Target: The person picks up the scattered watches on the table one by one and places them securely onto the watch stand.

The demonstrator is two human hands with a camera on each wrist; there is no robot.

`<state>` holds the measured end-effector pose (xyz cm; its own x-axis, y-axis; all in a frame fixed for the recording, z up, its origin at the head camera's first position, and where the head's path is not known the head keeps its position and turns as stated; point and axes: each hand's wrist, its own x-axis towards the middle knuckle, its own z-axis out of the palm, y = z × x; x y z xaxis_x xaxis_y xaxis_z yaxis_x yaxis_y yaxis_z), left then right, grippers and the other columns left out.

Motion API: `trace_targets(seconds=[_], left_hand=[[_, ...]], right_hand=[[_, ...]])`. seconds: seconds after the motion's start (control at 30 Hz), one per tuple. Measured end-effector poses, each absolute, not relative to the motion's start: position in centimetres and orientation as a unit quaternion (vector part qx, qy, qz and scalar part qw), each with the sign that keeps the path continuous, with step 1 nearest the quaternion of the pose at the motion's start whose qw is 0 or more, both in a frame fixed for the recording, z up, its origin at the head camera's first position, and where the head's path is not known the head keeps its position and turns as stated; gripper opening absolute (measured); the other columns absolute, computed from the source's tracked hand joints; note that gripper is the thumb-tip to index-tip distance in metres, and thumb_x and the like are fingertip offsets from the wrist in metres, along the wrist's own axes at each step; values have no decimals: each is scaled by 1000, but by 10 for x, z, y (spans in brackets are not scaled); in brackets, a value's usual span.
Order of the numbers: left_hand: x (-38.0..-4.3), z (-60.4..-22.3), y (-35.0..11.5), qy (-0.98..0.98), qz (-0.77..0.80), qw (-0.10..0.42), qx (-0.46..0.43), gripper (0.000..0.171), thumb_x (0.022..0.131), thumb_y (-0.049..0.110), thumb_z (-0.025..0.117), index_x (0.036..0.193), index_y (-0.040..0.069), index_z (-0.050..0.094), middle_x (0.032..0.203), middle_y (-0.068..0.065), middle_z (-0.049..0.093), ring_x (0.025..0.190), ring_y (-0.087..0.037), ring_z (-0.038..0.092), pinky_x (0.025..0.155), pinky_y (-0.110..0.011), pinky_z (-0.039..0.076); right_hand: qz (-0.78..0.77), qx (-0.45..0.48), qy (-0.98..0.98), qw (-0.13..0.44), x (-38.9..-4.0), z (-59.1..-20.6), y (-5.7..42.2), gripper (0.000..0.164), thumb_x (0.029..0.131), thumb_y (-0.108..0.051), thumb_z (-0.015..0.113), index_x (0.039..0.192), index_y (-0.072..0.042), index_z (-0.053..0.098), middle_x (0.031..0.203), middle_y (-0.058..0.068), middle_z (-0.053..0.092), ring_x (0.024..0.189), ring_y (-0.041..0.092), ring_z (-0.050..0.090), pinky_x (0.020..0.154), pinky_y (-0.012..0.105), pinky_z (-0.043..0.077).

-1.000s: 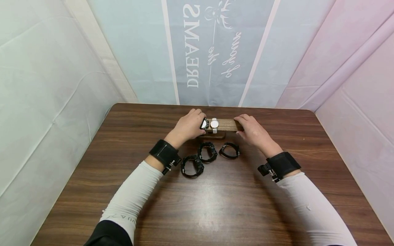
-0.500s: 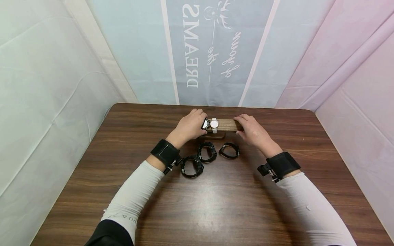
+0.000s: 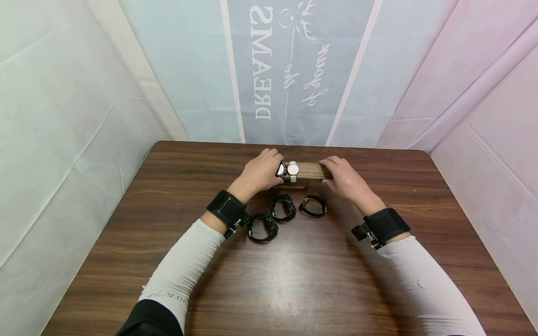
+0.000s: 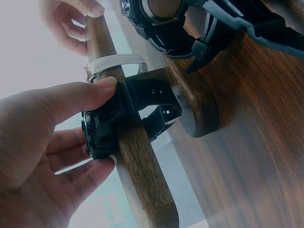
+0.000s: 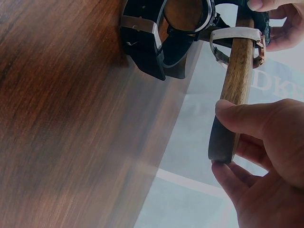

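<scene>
A wooden watch stand, its bar raised above a base, stands near the table's far edge. Looped on the bar are a white watch and, left of it, a black watch. My left hand grips the black watch, thumb on its strap and fingers at the case's other side. At the bar's right end, my right hand holds the wood between thumb and fingers, as the right wrist view also shows. The two watches sit side by side.
In front of the stand, three black watches lie on the brown table: one at the right, a middle one and a nearer left one. A printed curtain hangs behind the table.
My left hand has shifted slightly to the right along the bar with the black watch, nearer the white one. The right hand stays in place.
</scene>
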<state>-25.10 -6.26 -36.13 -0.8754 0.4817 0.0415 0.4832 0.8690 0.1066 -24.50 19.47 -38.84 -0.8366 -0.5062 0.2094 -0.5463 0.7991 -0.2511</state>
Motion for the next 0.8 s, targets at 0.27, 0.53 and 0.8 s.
trace_targets(seconds=[0.27, 0.53, 0.8], left_hand=[[-249, -361, -62, -968, -63, 4, -244, 59, 78, 37, 71, 125, 8, 51, 120, -6, 48, 110, -19, 41, 82, -32, 49], [-248, -361, -62, -970, -62, -7, -235, 61, 79, 37, 69, 129, 9, 49, 123, -6, 46, 114, -19, 39, 79, -33, 51], [-248, -363, -62, -971, -65, -6, -231, 62, 80, 37, 69, 131, 10, 47, 124, -6, 45, 115, -20, 39, 78, -34, 51]], right_hand=[[151, 277, -947, 63, -245, -389, 195, 54, 81, -10, 70, 130, 0, 47, 125, 17, 48, 114, 35, 43, 92, 48, 42], [151, 277, -947, 61, -246, -390, 195, 55, 81, -9, 69, 130, -1, 47, 125, 17, 47, 114, 35, 43, 91, 48, 43], [150, 274, -948, 61, -245, -389, 195, 55, 81, -10, 69, 130, -1, 47, 126, 17, 47, 114, 35, 43, 91, 48, 43]])
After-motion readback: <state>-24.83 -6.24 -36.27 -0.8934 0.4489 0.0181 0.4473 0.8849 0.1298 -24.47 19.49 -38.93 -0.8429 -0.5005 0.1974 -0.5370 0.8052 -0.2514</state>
